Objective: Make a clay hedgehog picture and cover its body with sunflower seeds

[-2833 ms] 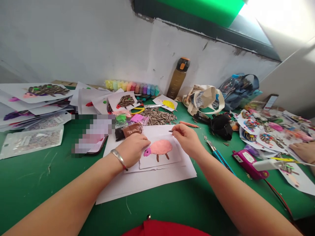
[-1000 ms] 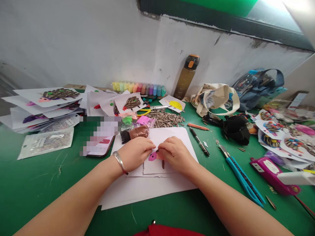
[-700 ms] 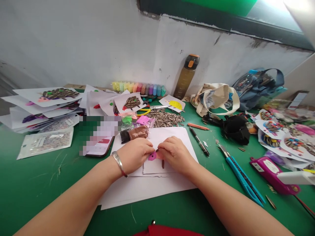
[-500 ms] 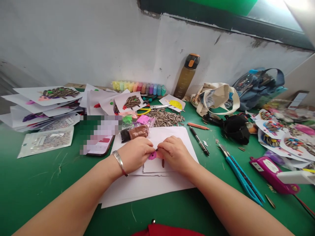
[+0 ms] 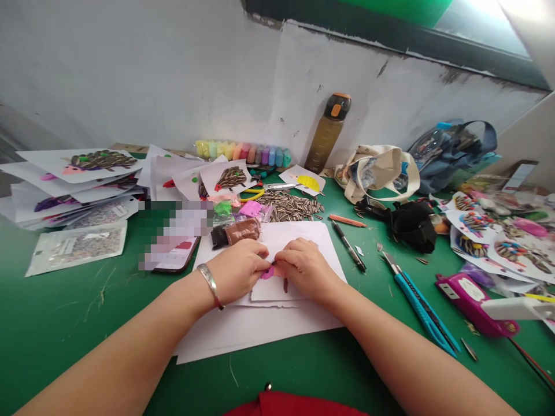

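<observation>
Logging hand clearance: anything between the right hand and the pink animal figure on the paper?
Nothing visible blocks it. The right hand covers much of the pink animal figure; a small dark piece shows by its head, between that hand and the left hand.

The left hand point(image 5: 243, 268) and right hand point(image 5: 307, 268) nearly meet over a purple-headed pink figure point(image 5: 279, 271) on white paper point(image 5: 243, 329), striped seeds point(image 5: 291, 206) heaped on the far side.

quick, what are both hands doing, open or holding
Left hand: fingers drawn together; anything held cannot be told.
Right hand: closed, pinching a small dark piece.
</observation>
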`<control>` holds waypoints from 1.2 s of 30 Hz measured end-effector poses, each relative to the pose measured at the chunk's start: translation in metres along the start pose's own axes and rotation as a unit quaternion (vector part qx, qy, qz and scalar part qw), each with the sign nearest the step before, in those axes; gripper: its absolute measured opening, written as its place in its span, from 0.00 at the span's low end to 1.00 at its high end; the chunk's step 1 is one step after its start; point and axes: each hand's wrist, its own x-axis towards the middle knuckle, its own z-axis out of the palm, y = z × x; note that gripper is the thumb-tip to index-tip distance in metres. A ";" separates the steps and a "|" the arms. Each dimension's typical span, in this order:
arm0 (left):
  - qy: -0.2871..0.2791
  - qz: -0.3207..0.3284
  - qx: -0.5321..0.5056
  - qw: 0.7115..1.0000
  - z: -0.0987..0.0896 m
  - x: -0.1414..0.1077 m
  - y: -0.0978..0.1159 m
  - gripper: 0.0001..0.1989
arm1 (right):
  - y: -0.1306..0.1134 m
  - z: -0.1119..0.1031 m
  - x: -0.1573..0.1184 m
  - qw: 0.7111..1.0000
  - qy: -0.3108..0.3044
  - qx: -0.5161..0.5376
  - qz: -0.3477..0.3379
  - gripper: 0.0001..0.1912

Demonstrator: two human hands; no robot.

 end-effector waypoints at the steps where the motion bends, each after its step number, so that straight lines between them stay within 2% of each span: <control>1: -0.001 -0.002 0.000 1.000 0.000 0.000 0.000 0.14 | 0.000 0.000 0.000 1.000 -0.002 0.001 -0.003 0.07; 17: 0.010 -0.004 -0.014 1.000 0.000 -0.001 -0.001 0.13 | 0.002 0.003 0.001 1.000 0.005 -0.002 -0.010 0.06; 24: 0.007 -0.005 -0.006 1.000 0.001 -0.001 -0.001 0.14 | 0.000 -0.001 0.001 1.000 -0.005 -0.003 -0.012 0.06; 36: 0.025 0.009 -0.004 1.000 0.003 -0.002 -0.001 0.15 | 0.007 -0.008 -0.006 1.000 0.019 0.000 -0.001 0.07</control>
